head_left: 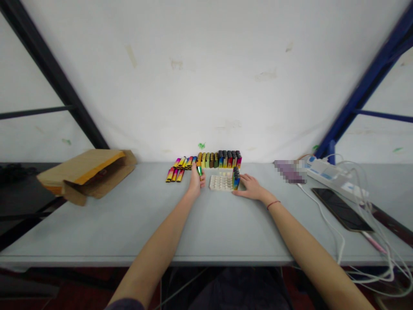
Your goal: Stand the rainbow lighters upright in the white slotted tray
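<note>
The small green lighter [199, 171] in the left hand [195, 183] looks like glossy, metallic-sheened plastic; so do the standing multicoloured lighters [219, 159] at twelve o'clock; the white dimpled tray [220, 182] looks like matt moulded plastic; the pale grey table [129, 219] is smooth and matt; at nine o'clock the brown cardboard box [87, 174] is rough, dull paperboard; at three o'clock the black phone [342, 209] shows glossy glass beside the white plastic power strip [332, 176].

Small plastic lighters in a row [219, 159]: rainbow-gradient bodies, yellow/orange on the left, dark tops on the right. Loose lighters lying flat [179, 169]: pink-yellow stripes. Lighter in left hand [196, 181]: green, probably metallic. Grid tray [220, 182]: off-white. Flat tabletop [129, 224]: pale grey. Cardboard box [84, 173]: brown, orange edge. Smartphone [342, 209]: black.
</note>
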`<action>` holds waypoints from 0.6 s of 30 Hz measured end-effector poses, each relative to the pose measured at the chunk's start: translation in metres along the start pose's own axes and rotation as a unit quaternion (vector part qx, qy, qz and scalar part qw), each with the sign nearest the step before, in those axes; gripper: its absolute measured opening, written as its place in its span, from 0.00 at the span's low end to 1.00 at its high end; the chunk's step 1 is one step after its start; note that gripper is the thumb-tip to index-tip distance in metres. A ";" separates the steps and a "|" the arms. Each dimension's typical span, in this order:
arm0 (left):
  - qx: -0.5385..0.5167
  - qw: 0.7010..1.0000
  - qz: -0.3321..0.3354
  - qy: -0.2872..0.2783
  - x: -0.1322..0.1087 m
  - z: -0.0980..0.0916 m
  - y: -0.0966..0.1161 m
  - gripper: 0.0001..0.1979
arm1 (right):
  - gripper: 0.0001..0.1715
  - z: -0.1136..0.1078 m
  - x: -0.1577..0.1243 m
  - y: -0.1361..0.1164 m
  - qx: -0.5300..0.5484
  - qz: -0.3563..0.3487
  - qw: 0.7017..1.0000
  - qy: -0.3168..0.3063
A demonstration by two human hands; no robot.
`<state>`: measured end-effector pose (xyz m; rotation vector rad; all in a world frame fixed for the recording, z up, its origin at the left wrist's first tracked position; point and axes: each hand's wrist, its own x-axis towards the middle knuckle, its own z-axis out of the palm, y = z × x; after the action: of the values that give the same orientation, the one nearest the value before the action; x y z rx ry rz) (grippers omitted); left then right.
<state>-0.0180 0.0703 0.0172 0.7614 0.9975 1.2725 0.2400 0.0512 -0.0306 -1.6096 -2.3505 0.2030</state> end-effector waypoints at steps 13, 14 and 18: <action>-0.010 0.998 0.029 0.049 0.004 0.000 -0.006 0.22 | 0.51 -0.001 0.000 0.000 0.003 -0.003 1.000 -0.002; -0.008 0.998 0.034 0.050 0.004 0.001 -0.007 0.22 | 0.51 -0.001 0.000 0.000 0.002 -0.002 1.000 -0.003; -0.002 0.997 0.045 0.060 0.003 0.001 -0.009 0.20 | 0.51 -0.002 0.000 -0.001 0.001 -0.002 1.000 -0.005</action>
<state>-0.0133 0.0719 0.0087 0.7418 1.0666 1.4102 0.2401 0.0508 -0.0290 -1.6057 -2.3598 0.2125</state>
